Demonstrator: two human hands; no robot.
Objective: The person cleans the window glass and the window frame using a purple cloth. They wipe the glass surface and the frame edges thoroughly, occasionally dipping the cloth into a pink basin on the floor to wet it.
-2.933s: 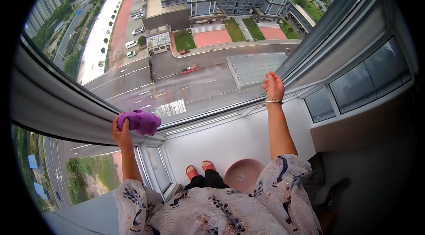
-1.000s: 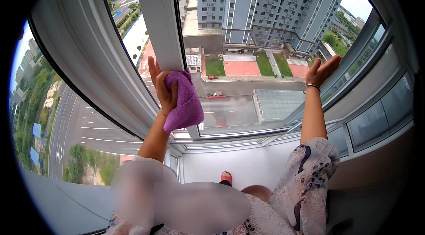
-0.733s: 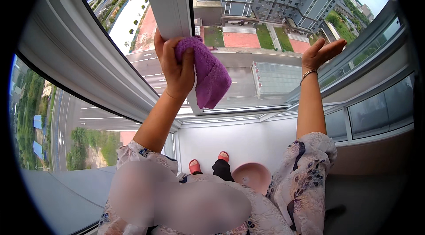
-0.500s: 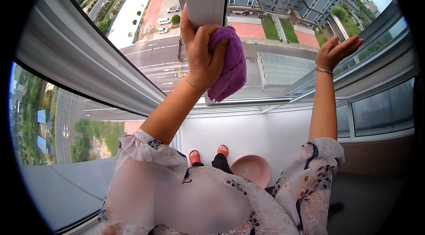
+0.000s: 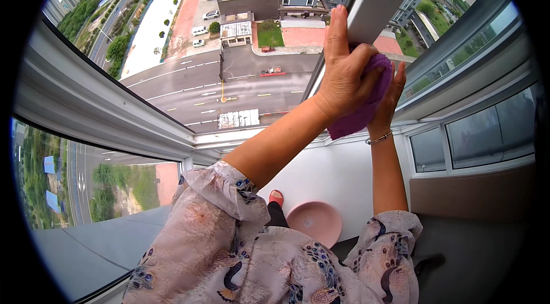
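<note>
My left hand (image 5: pixel 346 78) is wrapped round a purple cloth (image 5: pixel 366 106), with some fingers stretched up along the edge of a white window sash frame (image 5: pixel 385 0). The cloth is bunched under the palm and its lower part hangs down. Close on the cloth's right side is my right hand (image 5: pixel 388 103), wearing a bracelet. Its visible fingers point upward beside the frame; the cloth hides part of this hand, so whether it touches the cloth or the frame I cannot tell.
A pink basin (image 5: pixel 315 224) stands on the white floor by my foot in a red slipper (image 5: pixel 276 196). White window tracks (image 5: pixel 132 92) run along the left. Beyond the opening, a road (image 5: pixel 189 92) and buildings lie far below. Low glass panes (image 5: pixel 487 132) line the right.
The sash frame has slid to the right, and my left hand with the cloth went along. My right hand has come down and left to the cloth.
</note>
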